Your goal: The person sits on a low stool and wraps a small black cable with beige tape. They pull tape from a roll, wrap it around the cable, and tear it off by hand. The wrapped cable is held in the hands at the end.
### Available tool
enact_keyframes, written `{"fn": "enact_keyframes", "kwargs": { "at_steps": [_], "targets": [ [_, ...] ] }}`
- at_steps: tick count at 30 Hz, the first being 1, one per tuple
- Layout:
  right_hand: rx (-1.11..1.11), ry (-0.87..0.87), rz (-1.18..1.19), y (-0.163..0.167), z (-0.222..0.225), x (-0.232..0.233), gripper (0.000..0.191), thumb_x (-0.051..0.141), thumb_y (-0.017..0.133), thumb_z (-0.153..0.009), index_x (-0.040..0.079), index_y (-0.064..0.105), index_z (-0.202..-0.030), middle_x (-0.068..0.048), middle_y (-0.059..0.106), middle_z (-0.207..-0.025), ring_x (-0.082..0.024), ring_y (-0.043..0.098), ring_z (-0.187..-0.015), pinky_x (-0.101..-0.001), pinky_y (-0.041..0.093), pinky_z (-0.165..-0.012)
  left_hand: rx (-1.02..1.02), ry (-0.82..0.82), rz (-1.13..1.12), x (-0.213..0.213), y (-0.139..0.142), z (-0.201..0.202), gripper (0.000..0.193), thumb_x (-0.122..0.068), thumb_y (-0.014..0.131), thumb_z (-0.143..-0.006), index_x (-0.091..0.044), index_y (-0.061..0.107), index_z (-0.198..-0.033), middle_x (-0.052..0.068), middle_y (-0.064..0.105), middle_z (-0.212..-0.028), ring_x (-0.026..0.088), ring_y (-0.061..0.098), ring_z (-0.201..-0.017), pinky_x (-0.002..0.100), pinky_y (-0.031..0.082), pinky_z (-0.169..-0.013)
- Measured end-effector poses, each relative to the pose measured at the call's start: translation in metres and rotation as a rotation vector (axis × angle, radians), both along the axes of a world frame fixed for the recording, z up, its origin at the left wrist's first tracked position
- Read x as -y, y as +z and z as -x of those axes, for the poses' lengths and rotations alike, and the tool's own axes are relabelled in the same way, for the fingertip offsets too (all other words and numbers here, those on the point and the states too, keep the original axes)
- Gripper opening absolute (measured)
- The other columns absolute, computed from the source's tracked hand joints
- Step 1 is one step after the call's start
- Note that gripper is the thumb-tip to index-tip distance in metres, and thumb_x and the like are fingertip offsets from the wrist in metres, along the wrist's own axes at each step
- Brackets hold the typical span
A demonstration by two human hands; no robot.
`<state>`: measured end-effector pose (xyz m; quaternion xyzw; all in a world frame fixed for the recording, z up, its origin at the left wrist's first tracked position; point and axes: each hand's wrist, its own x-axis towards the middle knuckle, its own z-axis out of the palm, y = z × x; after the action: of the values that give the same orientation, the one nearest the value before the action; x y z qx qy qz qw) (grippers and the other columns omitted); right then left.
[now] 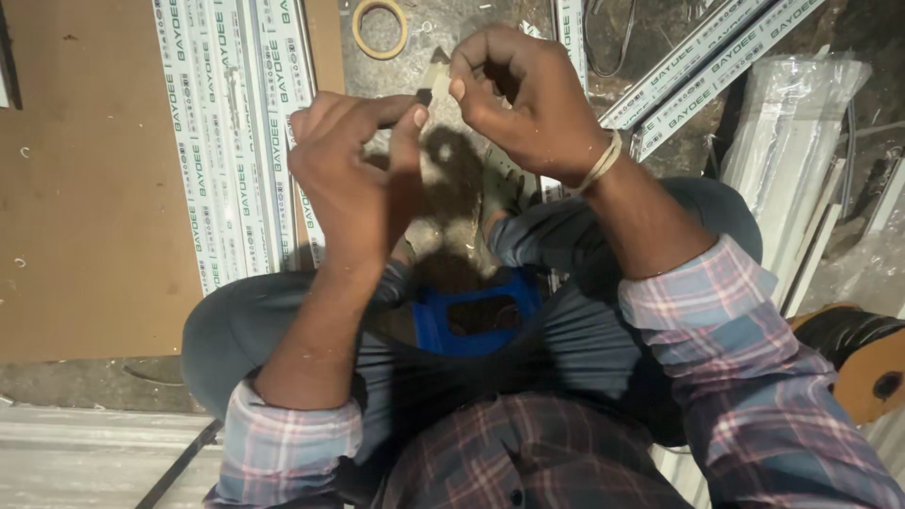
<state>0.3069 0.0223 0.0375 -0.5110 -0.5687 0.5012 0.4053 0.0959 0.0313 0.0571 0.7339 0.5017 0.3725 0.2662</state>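
We see the left hand [353, 174] and right hand [523, 99] pinching one small pale strip [436, 77] between them. Both grips close on it above the blue stool [476, 316]; its long axis runs hand to hand.

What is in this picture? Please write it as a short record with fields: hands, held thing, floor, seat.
left hand: left hand pinches the lower end of the small strip
right hand: right hand pinches its upper end; pale band on the wrist
held thing: small pale strip, dark at one end; kind unclear
floor: white printed trunking lengths, tape roll, brown board
seat: blue plastic stool between the knees
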Motion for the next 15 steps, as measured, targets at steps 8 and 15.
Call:
{"fn": "enact_keyframes", "kwargs": {
  "at_steps": [8,15],
  "targets": [
    [0.178,0.055,-0.110,0.006,-0.026,-0.005,0.010,0.012,0.068,-0.103,0.003,0.063,-0.104,0.003,0.056,-0.090,-0.006,0.050,-0.079,-0.0237,0.043,-0.070,0.300,-0.059,0.406,-0.017,-0.003,-0.001,0.009,-0.006,0.081,-0.091,0.001,0.078,-0.096,0.008,0.078,-0.092,0.014,0.071,-0.087,0.028,0.055,-0.083],
    [0.078,0.052,-0.188,-0.006,-0.049,-0.013,0.010,0.012,0.063,-0.111,0.004,0.059,-0.108,0.001,0.057,-0.093,-0.006,0.053,-0.080,-0.0233,0.047,-0.072,0.593,-0.198,0.766,-0.024,0.005,-0.009,0.001,0.000,0.072,-0.096,0.001,0.073,-0.096,0.005,0.072,-0.088,0.010,0.063,-0.076,0.025,0.051,-0.071]
  ]
}}
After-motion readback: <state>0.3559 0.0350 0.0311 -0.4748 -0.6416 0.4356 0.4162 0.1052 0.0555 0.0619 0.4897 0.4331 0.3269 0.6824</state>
